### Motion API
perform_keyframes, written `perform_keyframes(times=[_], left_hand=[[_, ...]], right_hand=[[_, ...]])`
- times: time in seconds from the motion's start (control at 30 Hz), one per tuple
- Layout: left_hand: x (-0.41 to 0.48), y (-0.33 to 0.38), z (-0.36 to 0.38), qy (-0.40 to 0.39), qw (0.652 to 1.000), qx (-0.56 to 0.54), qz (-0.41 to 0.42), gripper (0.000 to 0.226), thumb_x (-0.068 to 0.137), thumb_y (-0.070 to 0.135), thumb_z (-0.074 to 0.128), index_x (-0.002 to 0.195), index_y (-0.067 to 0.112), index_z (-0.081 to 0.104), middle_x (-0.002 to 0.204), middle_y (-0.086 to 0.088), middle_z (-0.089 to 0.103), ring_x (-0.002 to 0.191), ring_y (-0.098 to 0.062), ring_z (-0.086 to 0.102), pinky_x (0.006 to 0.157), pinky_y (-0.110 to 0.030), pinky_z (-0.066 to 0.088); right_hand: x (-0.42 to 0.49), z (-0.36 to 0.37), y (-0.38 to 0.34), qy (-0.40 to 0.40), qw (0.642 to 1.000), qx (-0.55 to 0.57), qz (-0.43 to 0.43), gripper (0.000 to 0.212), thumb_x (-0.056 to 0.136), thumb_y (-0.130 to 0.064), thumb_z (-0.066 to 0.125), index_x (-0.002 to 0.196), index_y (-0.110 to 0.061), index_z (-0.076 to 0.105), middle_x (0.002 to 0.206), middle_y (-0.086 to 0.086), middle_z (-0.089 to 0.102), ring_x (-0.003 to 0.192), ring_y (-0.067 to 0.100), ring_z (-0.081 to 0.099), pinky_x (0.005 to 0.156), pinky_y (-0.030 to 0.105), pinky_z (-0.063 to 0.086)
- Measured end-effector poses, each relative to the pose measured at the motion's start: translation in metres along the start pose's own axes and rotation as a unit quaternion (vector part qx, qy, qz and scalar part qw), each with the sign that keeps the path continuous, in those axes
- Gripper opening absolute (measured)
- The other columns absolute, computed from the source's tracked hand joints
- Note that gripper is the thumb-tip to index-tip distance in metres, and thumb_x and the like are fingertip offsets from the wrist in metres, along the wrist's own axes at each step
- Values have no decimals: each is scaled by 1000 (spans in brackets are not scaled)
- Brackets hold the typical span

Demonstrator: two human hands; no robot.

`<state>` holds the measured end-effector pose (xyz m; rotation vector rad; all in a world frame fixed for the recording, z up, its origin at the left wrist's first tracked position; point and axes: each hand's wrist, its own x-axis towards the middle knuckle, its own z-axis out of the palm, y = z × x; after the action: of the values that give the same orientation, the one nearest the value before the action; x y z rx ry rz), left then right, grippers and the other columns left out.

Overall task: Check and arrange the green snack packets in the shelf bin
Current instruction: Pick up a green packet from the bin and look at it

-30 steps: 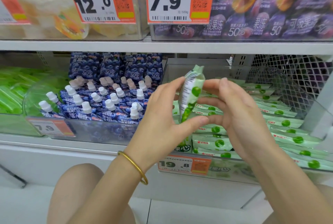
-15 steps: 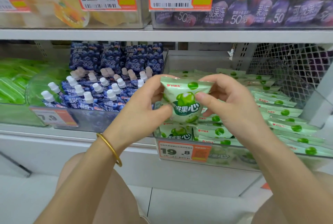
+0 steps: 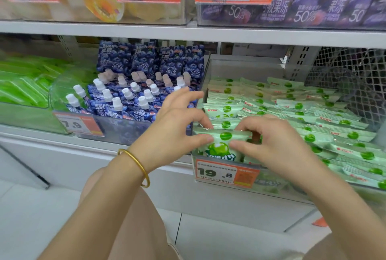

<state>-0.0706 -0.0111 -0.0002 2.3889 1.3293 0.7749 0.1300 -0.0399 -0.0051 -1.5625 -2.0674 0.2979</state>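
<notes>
A pale green snack packet (image 3: 221, 144) with a green fruit printed on it stands upright at the front left of the clear shelf bin (image 3: 246, 65). My left hand (image 3: 177, 121) pinches its left top corner between thumb and fingers. My right hand (image 3: 271, 140) pinches its right top edge the same way. Behind it, rows of several matching green packets (image 3: 302, 113) lie stacked in the bin. The lower part of the held packet is hidden behind the bin's front wall and the orange 19.8 price tag (image 3: 226, 173).
A bin of blue spouted pouches (image 3: 129, 96) sits just left of my left hand. Bright green packs (image 3: 23, 84) fill the far-left bin. The shelf above (image 3: 188, 31) carries bins with 12.0 and 7.9 tags. A wire mesh panel (image 3: 355, 75) stands at the right.
Both hands turned the packet from edge-on to face-on, then lowered it from in front of the shelf down into the front of the bin.
</notes>
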Motion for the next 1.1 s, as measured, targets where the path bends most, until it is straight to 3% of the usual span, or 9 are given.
perform_keyframes(times=[0.17, 0.27, 0.37, 0.47, 0.53, 0.6, 0.77, 1.0, 1.1], left_hand=[[-3, 1, 6, -8, 997, 72, 15, 22, 73, 49, 57, 80, 34, 72, 152, 6, 27, 144, -16, 1, 116, -48, 6], [-7, 2, 11, -24, 991, 127, 36, 21, 76, 47, 57, 74, 32, 71, 154, 6, 23, 145, -21, -4, 114, -43, -8], [-7, -1, 15, -30, 988, 138, 55, 26, 74, 48, 51, 74, 32, 71, 154, 6, 22, 145, -20, -5, 112, -39, -10], [-6, -5, 15, 18, 997, 58, 54, 35, 79, 55, 49, 99, 35, 70, 153, 11, 23, 143, -6, -1, 114, -24, 0], [-1, -5, 14, 63, 997, 12, 38, 37, 88, 42, 53, 122, 30, 59, 152, 14, 21, 142, -1, 4, 111, -10, 4], [4, -7, 18, 50, 998, 13, 18, 48, 91, 28, 55, 138, 26, 42, 154, 13, 14, 142, 0, 4, 110, -8, 4], [4, -13, 29, -4, 1000, -21, 4, 67, 90, 30, 57, 147, 28, 21, 156, 16, -1, 140, 8, 0, 106, -2, 5], [4, -17, 27, -18, 999, -39, 12, 69, 85, 33, 63, 144, 32, 27, 155, 22, -5, 138, 12, -1, 105, -5, 9], [3, -15, 27, -18, 999, -39, 7, 74, 81, 33, 67, 142, 37, 26, 154, 25, -5, 138, 11, 0, 107, -13, 13]], right_hand=[[2, -3, -6, -40, 994, -97, -43, 34, 76, -57, 61, 95, -30, 71, 95, -13, 46, 95, 8, 34, 80, 30, 37], [6, 1, -9, -87, 982, -158, -59, 35, 82, -58, 56, 98, -30, 70, 93, -10, 44, 93, 10, 30, 76, 29, 35], [10, 0, -8, -122, 974, -176, -74, 36, 83, -58, 55, 99, -29, 69, 90, -10, 45, 96, 12, 36, 79, 30, 37], [17, -5, -5, -87, 992, -73, -61, 30, 79, -54, 59, 87, -28, 72, 82, -10, 52, 90, 11, 42, 81, 32, 40], [24, -6, -4, -17, 999, -18, -42, 21, 80, -46, 64, 84, -28, 73, 81, -9, 57, 90, 13, 46, 81, 33, 42], [30, -2, -5, -21, 997, -68, -40, 15, 82, -42, 66, 88, -29, 72, 85, -10, 59, 93, 13, 45, 82, 32, 42], [33, 15, -3, -57, 986, -144, -67, 17, 84, -41, 65, 93, -27, 70, 91, -11, 60, 97, 15, 44, 85, 32, 42], [32, 17, 5, 2, 997, -31, -64, 6, 85, -33, 64, 79, -30, 64, 76, -14, 61, 81, 9, 53, 75, 34, 46], [32, 12, 5, 38, 993, 105, -27, 10, 84, -23, 67, 76, -25, 62, 73, -11, 63, 68, -3, 55, 65, 19, 42]])
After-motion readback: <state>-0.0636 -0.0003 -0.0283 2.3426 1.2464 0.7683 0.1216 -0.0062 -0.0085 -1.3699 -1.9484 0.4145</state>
